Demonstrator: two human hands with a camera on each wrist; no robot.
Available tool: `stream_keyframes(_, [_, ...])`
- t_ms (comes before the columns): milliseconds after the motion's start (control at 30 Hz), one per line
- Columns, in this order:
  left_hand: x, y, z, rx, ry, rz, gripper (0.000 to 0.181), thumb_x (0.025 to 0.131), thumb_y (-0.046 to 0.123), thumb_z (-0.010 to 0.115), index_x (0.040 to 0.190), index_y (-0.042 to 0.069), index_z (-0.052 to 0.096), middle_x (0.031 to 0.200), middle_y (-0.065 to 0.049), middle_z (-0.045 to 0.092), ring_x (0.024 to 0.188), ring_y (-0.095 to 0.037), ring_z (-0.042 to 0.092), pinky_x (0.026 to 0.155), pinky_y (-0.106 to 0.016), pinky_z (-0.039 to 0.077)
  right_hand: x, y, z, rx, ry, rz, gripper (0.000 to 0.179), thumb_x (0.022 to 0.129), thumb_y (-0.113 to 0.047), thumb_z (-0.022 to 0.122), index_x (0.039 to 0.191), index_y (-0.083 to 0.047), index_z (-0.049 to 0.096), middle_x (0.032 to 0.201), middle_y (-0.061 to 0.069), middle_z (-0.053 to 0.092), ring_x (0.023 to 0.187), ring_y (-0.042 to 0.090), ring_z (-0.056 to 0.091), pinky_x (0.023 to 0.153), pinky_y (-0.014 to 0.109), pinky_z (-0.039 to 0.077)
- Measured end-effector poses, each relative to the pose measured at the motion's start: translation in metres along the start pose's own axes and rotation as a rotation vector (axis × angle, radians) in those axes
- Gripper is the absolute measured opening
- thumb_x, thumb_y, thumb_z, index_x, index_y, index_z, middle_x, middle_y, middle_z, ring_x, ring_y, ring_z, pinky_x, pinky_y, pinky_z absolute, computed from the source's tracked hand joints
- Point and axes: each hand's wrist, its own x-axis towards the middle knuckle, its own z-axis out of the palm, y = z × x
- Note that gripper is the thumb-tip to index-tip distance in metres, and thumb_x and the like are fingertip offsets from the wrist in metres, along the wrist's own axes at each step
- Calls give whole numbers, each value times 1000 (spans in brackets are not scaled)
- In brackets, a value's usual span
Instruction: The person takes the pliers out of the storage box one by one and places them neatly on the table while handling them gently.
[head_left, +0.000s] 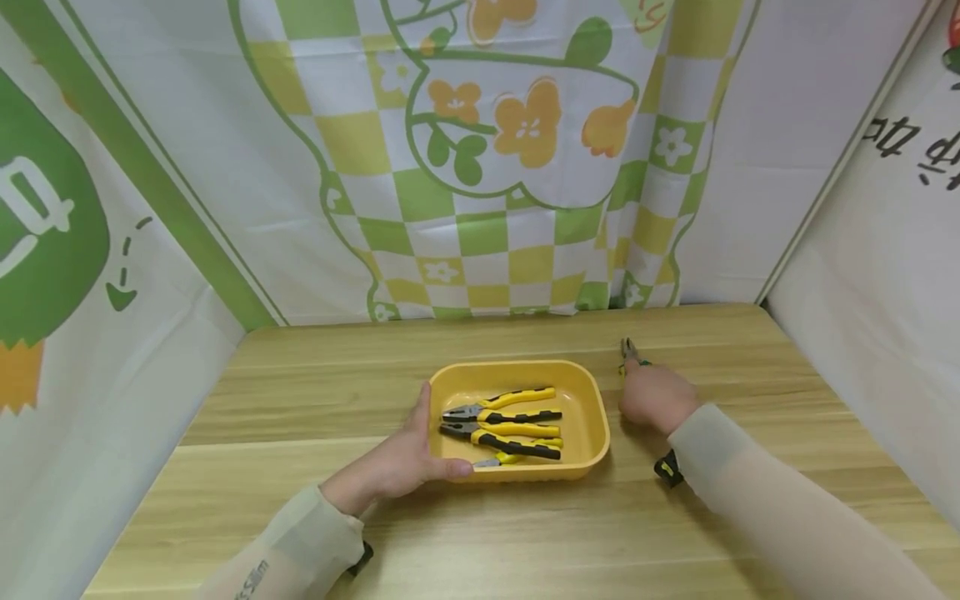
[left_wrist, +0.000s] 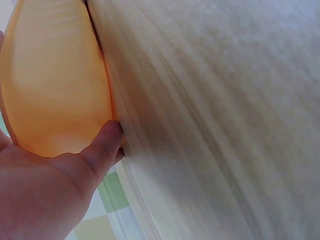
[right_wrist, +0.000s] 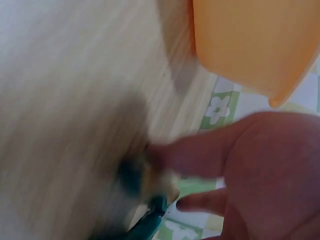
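My left hand (head_left: 401, 460) holds the left end of a yellow plastic tray (head_left: 592, 454), thumb at the front and fingers along the side. In the left wrist view the thumb touches the lower part of the tray wall (left_wrist: 57, 100). Inside lie two larger combination pliers (head_left: 517, 450) with yellow-and-black handles and a smaller pair (head_left: 489, 462), partly hidden under them. Right of the tray, my right hand (head_left: 660, 396) grips pliers with their metal nose (head_left: 628, 348) pointing away. Dark green handles (right_wrist: 147, 222) show blurred in the right wrist view.
The tray stands on a wood-grain table (head_left: 300, 417). A checked, flowered cloth (head_left: 495, 242) hangs behind the table's back edge. Printed white sheets (head_left: 862, 292) close off both sides.
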Motion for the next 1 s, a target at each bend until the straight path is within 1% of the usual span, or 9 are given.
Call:
stream_keyframes(67, [1,0,0,4,0,-1,148,66,57,87,155,13,-23,162,-21,-9,147,-40,7,116,-51,7,0,1,-2,-30,15,-38,67,87,-5,50,149,12,31,129,32,57,79,34,60,56,45,52])
stream_keyframes(100, [1,0,-1,4,0,1,148,66,57,87,155,13,-23,162,-22,-9,147,-40,7,116,-51,7,-1,2,-3,-53,22,-57,64,88,-2,49,148,13,32,128,32,58,78,32,60,56,43,52])
stream_keyframes(267, [1,2,-2,-5,3,4,148,67,56,87,155,12,-23,161,-23,-9,146,-41,7,116,-52,7,-3,5,-6,-108,7,-55,59,90,0,49,146,13,36,122,34,60,74,31,59,51,41,50])
stream_keyframes(433, [1,3,-4,2,-1,-3,147,68,56,87,155,13,-23,161,-24,-7,146,-41,10,116,-52,8,-2,15,-5,-139,-7,-38,57,92,2,47,146,13,35,127,36,56,84,37,64,55,45,54])
stream_keyframes(533, [3,3,-5,14,-4,-5,147,68,59,85,155,13,-24,161,-24,-6,145,-41,11,116,-52,8,-4,26,-7,-135,-9,-34,59,90,4,46,147,14,33,130,37,53,78,34,63,52,42,52])
stream_keyframes(667, [6,4,-6,12,-3,0,146,68,58,85,155,14,-24,161,-25,-5,145,-42,13,116,-53,9,-8,45,-11,-98,15,-65,60,87,7,50,145,17,34,122,36,58,65,27,56,47,35,45])
stream_keyframes(767, [8,4,-5,0,-5,7,145,69,56,86,155,13,-23,161,-25,-7,145,-42,12,116,-53,9,-12,61,-14,-60,32,-89,65,80,9,55,143,17,37,117,36,60,69,28,55,49,34,43])
stream_keyframes(867, [7,4,-4,0,-11,4,145,69,56,86,156,12,-23,161,-24,-8,145,-42,12,116,-53,8,-16,76,-16,-29,31,-74,73,75,11,57,144,15,37,120,37,58,75,31,55,52,36,45])
stream_keyframes(1000, [5,3,-3,9,-12,2,144,70,56,85,156,12,-22,161,-25,-6,144,-43,17,116,-53,10,-19,96,-17,-27,30,-43,68,77,11,56,144,13,39,122,39,57,82,35,58,61,42,51])
